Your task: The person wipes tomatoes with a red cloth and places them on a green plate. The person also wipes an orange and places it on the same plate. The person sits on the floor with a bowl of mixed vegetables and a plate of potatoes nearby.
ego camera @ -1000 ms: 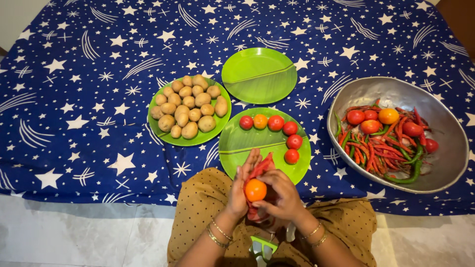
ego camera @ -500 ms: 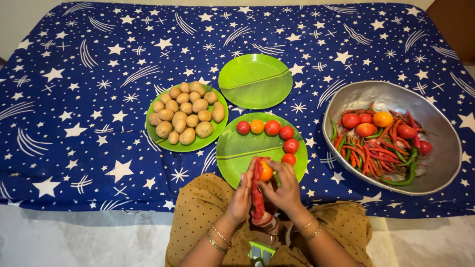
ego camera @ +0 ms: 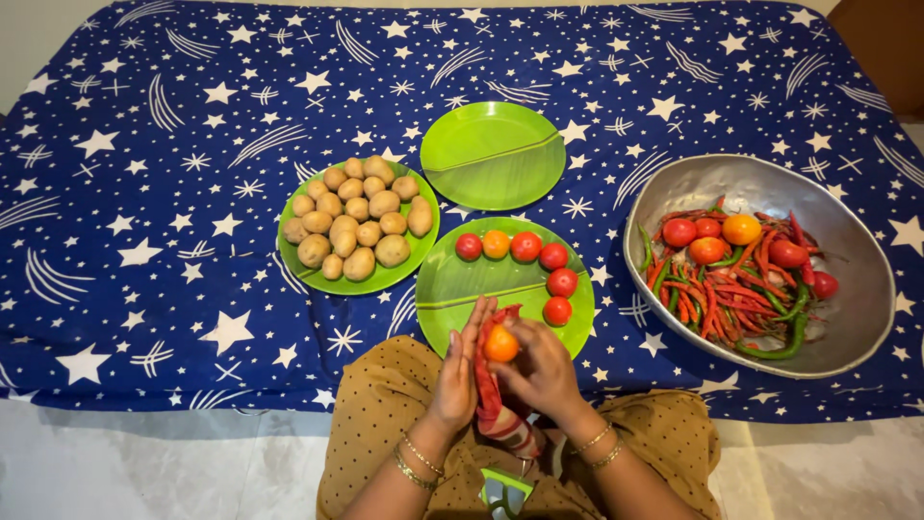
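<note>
My right hand (ego camera: pixel 542 371) grips an orange tomato (ego camera: pixel 500 344) at its fingertips, just over the near rim of a green plate (ego camera: pixel 462 284). My left hand (ego camera: pixel 459 371) presses a red cloth (ego camera: pixel 489 390) against the tomato from the left; the cloth hangs down between both hands. On that plate several red and orange tomatoes (ego camera: pixel 539 260) lie in a curved row along its far and right rim.
A green plate of potatoes (ego camera: pixel 354 223) sits to the left, an empty green plate (ego camera: pixel 491 154) behind. A steel bowl (ego camera: pixel 847 308) on the right holds tomatoes and red and green chillies (ego camera: pixel 736 289). All rest on a blue star-patterned cloth (ego camera: pixel 173 193). A green-handled object (ego camera: pixel 503 486) lies in my lap.
My hands rose with the tomato toward the plate rim, then dropped back slightly. The tomato turned in the cloth between my fingers.
</note>
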